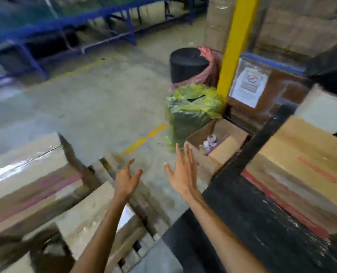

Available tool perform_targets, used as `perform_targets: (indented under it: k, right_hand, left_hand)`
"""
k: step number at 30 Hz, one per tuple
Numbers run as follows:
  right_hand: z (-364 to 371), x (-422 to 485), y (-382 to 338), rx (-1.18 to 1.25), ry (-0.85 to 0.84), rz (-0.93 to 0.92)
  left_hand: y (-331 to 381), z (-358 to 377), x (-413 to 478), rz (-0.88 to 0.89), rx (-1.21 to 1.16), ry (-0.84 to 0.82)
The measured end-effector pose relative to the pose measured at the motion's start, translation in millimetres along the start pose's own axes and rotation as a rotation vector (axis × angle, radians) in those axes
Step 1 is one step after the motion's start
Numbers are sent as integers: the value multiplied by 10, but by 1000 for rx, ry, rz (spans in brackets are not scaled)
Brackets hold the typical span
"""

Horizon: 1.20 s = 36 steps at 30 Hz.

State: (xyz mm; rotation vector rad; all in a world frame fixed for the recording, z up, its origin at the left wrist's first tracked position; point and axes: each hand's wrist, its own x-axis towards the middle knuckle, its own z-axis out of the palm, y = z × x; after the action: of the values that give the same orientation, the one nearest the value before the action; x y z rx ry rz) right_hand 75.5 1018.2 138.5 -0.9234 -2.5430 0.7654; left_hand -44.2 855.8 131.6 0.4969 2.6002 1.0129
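Between stacked goods on a warehouse floor (96, 107), head view; the frame is motion-blurred.

- Left hand (127, 179): raised over the gap between the stacks, fingers spread and lightly bent, holding nothing and touching nothing.
- Right hand (183, 174): raised alongside, palm turned inward, fingers straight and pointing forward. It is empty too.
- Open carton (227, 146): stands on the floor with its flaps up and small pale packets (210, 143) inside. It lies ahead of both hands and to the right. A corner faces the person, and its sides run away diagonally. The right hand is the nearer: its fingertips overlap the carton's near-left edge in the picture, though whether they touch cannot be told. The left hand is well apart, so a reach would likely go forward and rightward, led by the right hand.
- Yellow-wrapped bundle (191, 109): just behind the carton.
- Yellow post (236, 46): behind the bundle, with a black roll (187, 64) to its left.
- Black-wrapped load (262, 213): close on the right, brown boxes on top.
- Taped cartons (35, 174): stacked on the left.
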Motion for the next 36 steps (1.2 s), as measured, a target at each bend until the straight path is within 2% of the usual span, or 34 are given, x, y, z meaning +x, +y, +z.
perform_targets:
  k: [4,9,12,17,22,26,31,36]
  right_hand:
    - [1132,-694,-1369,62,-280,-263]
    - [2459,-1782,-2604,89,-581,-375]
    - [3126,-2447,-3054,79,-788,-330]
    - [4123,-3236,-3449,-14,-969,-203]
    - [5000,-3594,-3527,-102,-1018,-13]
    - [5891,-3789,-3236,-51,-1020,187]
    - [6605,-3880,-3039,120,-966,392]
    - [6907,-4008,-2936,185,-917,421]
  left_hand:
    - [-1660,-1298,-791,-260,-57,265]
    - [-3472,-2372,-1884,-518,-113,484]
    - [-4434,-2725,-2427,-680,-116,512]
    - [-5804,-3033,-3050,-916,-203,438]
    - [-6905,-2992,-3293,-1042,-269,377]
    - [-7752,-2726,-3198,-1139,-338,343]
    - [-8485,-2420,-2955,-1241,-533,385]
    - [-8717,-2222,-2843,-1235,-572,420]
